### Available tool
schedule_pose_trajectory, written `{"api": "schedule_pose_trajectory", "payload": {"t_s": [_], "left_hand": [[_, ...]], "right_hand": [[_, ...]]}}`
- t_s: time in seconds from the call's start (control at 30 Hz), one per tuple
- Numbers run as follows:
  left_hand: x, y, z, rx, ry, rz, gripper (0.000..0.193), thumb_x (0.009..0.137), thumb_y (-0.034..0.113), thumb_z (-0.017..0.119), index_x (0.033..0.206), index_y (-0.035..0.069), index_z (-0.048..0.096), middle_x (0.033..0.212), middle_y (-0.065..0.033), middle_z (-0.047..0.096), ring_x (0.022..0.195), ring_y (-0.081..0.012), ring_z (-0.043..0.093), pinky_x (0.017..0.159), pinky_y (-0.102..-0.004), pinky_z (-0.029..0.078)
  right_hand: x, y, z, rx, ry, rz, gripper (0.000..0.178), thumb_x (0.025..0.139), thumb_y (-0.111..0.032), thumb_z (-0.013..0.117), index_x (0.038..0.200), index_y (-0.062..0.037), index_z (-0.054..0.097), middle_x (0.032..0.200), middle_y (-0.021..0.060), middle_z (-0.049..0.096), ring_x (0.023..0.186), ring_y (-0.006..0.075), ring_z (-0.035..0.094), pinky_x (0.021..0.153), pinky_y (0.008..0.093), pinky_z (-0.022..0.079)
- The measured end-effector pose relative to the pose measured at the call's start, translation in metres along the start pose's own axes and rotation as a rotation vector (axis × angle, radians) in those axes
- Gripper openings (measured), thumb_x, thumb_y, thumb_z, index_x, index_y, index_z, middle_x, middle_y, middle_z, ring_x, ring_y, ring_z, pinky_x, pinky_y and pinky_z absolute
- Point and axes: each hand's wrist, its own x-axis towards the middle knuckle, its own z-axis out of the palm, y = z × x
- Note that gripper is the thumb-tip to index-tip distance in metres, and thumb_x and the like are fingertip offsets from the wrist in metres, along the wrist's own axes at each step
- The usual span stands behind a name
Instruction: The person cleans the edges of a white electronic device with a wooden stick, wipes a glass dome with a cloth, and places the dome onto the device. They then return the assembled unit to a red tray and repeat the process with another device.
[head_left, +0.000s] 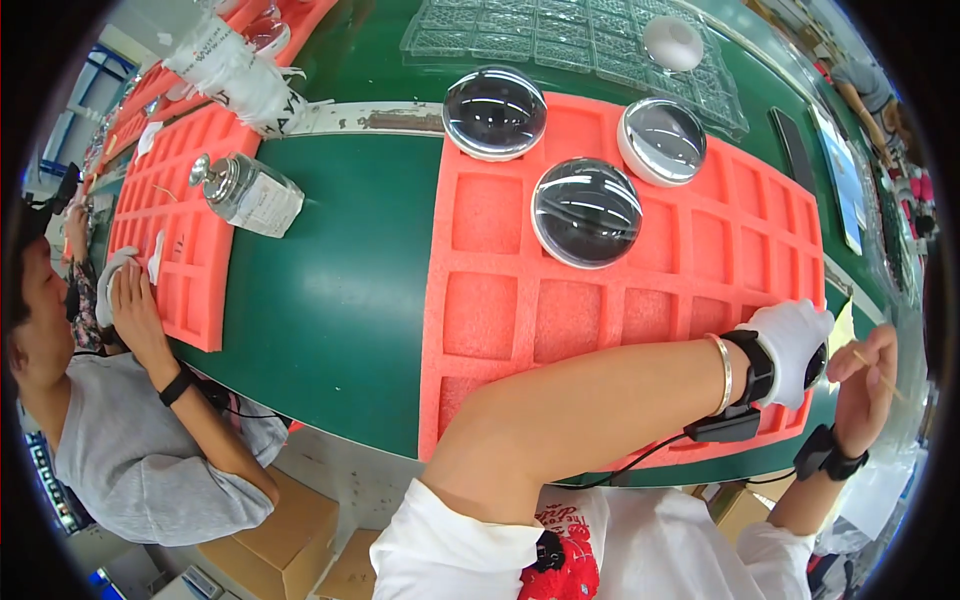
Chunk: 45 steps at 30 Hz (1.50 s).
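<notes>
head view: two hands close together at the right-hand end of a pink tray, a dark piece between them.
on the green-topped table (340, 280) sits a salmon-pink foam tray with square pockets (480, 316), three glossy clear-and-dark domes (586, 213) towards its far side; the white-gloved left hand (788, 345) reaches across to the tray's right edge, fingers curled, seemingly closed round a dark, glossy, rounded piece (817, 367), though i can't tell how tightly; the bare right hand (868, 385) is just beyond, its fingers nearly together on a thin, pale stick (886, 380); the dark piece lies at the glove's right side, facing the bare hand, its long axis too hidden to tell; the stick slants, upper end leaning left towards the glove, lower end away to the right.
</notes>
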Motion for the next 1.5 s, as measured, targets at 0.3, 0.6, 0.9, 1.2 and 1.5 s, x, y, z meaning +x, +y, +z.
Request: {"api": "schedule_pose_trajectory", "payload": {"t_s": [0.3,0.6,0.9,1.2,1.5], "left_hand": [[0.003,-0.011,0.002,-0.193,0.066,-0.038,0.064,0.055,0.016,0.082,0.109,0.001,0.051,0.098,-0.0209,0.06,0.088,-0.0371,0.064,0.076,-0.0397,0.053],[0.003,-0.006,0.009,-0.059,0.263,-0.031,0.049,0.063,0.005,0.073,0.106,0.002,0.048,0.103,-0.0179,0.053,0.093,-0.0357,0.058,0.072,-0.0446,0.052],[0.015,0.003,0.012,0.014,0.228,-0.04,0.045,0.068,0.007,0.07,0.107,0.004,0.048,0.102,-0.0155,0.052,0.095,-0.0359,0.056,0.071,-0.0444,0.052],[0.008,0.002,0.014,-0.014,0.336,0.152,0.051,0.065,0.01,0.071,0.111,0.007,0.049,0.107,-0.0146,0.055,0.099,-0.0358,0.055,0.081,-0.0428,0.049],[0.018,0.025,0.011,0.032,0.199,0.05,0.052,0.062,0.012,0.073,0.108,0.005,0.05,0.1,-0.0146,0.058,0.094,-0.0358,0.057,0.08,-0.0431,0.048]], "right_hand": [[-0.028,0.045,-0.027,0.221,0.277,-0.051,0.021,0.094,-0.022,0.051,0.103,-0.0041,0.043,0.076,0.0039,0.049,0.071,0.0137,0.043,0.07,0.0284,0.034],[-0.011,0.082,-0.051,0.345,0.275,-0.191,0.013,0.095,-0.016,0.052,0.1,-0.0057,0.047,0.081,0.0023,0.046,0.072,0.0135,0.036,0.07,0.0277,0.03],[-0.033,0.086,-0.055,0.385,0.486,-0.148,0.016,0.094,-0.018,0.057,0.096,-0.0049,0.048,0.081,0.004,0.049,0.072,0.0134,0.042,0.068,0.027,0.035],[-0.036,0.08,-0.028,0.252,0.525,-0.148,0.022,0.089,-0.016,0.065,0.09,-0.0038,0.046,0.075,0.0106,0.059,0.065,0.0163,0.057,0.063,0.0254,0.045],[-0.048,0.069,-0.024,0.095,0.512,-0.22,0.015,0.085,-0.003,0.063,0.089,-0.0021,0.049,0.077,0.0108,0.06,0.071,0.0164,0.059,0.066,0.0255,0.046]]}}
